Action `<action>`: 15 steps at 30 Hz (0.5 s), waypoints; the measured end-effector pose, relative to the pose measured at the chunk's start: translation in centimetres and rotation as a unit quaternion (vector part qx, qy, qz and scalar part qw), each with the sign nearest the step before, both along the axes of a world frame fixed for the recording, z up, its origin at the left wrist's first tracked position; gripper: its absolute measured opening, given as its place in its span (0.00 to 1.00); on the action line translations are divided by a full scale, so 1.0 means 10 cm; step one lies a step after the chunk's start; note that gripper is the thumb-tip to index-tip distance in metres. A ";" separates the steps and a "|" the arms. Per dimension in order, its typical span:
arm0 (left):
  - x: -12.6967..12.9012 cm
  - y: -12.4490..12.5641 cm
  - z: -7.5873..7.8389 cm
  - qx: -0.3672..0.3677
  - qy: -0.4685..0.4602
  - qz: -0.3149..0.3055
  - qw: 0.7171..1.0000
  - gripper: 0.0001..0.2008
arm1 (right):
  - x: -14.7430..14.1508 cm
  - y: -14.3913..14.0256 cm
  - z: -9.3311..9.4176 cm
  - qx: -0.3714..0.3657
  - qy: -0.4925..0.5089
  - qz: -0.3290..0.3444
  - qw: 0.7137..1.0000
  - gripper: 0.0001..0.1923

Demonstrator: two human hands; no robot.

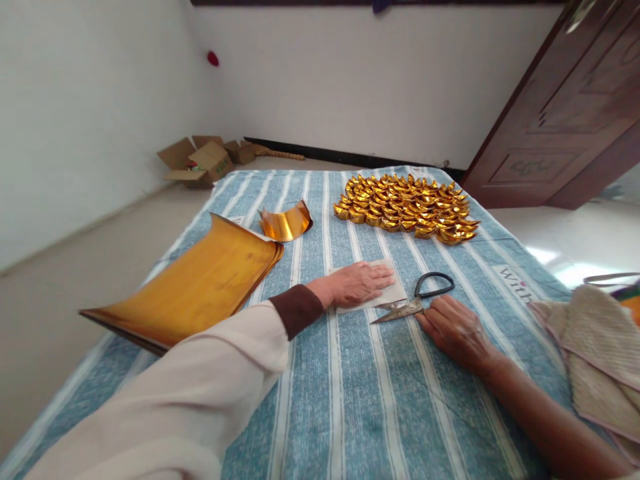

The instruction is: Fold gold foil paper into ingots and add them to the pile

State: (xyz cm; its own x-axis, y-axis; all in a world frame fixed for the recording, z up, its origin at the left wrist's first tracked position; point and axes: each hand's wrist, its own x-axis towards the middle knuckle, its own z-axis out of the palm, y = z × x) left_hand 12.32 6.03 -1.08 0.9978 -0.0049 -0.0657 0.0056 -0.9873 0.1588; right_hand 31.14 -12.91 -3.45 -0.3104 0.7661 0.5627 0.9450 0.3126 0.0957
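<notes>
My left hand (357,281) lies flat with its fingers stretched out, pressing on a pale square sheet of paper (399,291) on the cloth. To its right, my right hand (457,331) is closed round one handle of a pair of scissors (413,305). The scissors' other black loop shows above my fingers. Their blades are parted and point left, the upper tip at the paper's lower edge. Part of the paper is hidden under my left hand. Left of my left forearm rests a stack of large gold sheets (200,287) with curled edges.
Folded gold foil ingots (405,207) stand in rows at the table's far right. A curved stack of small gold sheets (286,223) sits at the far left. A striped blue cloth (350,393) covers the table. Beige fabric (597,340) lies right; cardboard boxes (210,160) stand beyond.
</notes>
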 end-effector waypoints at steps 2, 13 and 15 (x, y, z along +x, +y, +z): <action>-0.03 0.00 -0.03 -0.004 -0.004 0.012 1.000 0.23 | 0.01 0.00 -0.01 -0.002 0.005 0.000 1.000 0.18; -0.05 -0.01 -0.04 -0.058 0.002 0.034 0.998 0.24 | -0.07 0.10 0.00 -0.010 0.011 0.013 1.000 0.17; -0.05 -0.01 -0.03 -0.062 0.007 0.034 0.997 0.24 | -0.09 0.12 0.00 -0.006 0.011 0.016 1.000 0.18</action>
State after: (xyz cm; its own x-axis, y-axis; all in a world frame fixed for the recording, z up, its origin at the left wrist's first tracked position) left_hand 11.87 5.93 -1.38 0.9951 0.0543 -0.0826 0.0755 -0.9573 0.2791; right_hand 30.22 -11.69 -3.46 -0.3234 0.7625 0.5603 0.9362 0.3441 0.0720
